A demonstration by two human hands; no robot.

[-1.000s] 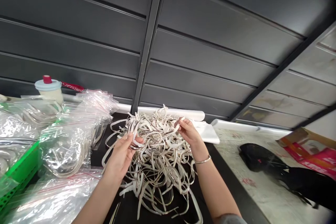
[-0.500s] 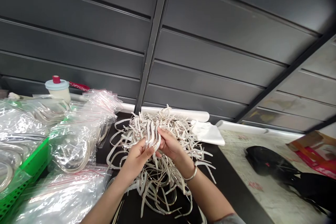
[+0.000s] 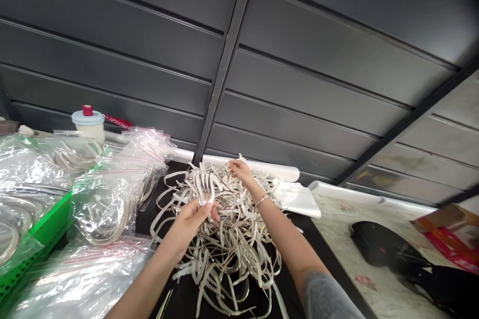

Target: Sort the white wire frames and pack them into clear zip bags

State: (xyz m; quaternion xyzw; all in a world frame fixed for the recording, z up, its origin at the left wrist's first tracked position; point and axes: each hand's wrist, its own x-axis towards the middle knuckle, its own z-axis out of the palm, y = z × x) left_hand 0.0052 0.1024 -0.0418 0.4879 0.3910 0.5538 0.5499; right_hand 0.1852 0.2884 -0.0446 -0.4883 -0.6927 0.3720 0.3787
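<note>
A tangled pile of curved, silvery-white strips (image 3: 239, 244) covers the dark table top. My left hand (image 3: 192, 217) is closed on a small bundle of several such strips (image 3: 204, 187), which stand up from the fingers in a fan. At the far side of the pile, my right hand (image 3: 241, 169) reaches in with its fingers pinched together among the strips. Whether it has hold of one is hidden. A bracelet circles the right wrist.
Clear zip bags (image 3: 108, 204) with curved strips lie at the left, by a green basket (image 3: 48, 232). Behind them stands a lidded cup (image 3: 89, 124). White rolls (image 3: 284, 172) run along the grey panel wall. A black item (image 3: 381, 244) and a red box (image 3: 449, 239) lie at the right.
My right hand has left the bundle and moved away to the back of the pile. The left hand keeps the bundle and has shifted slightly left.
</note>
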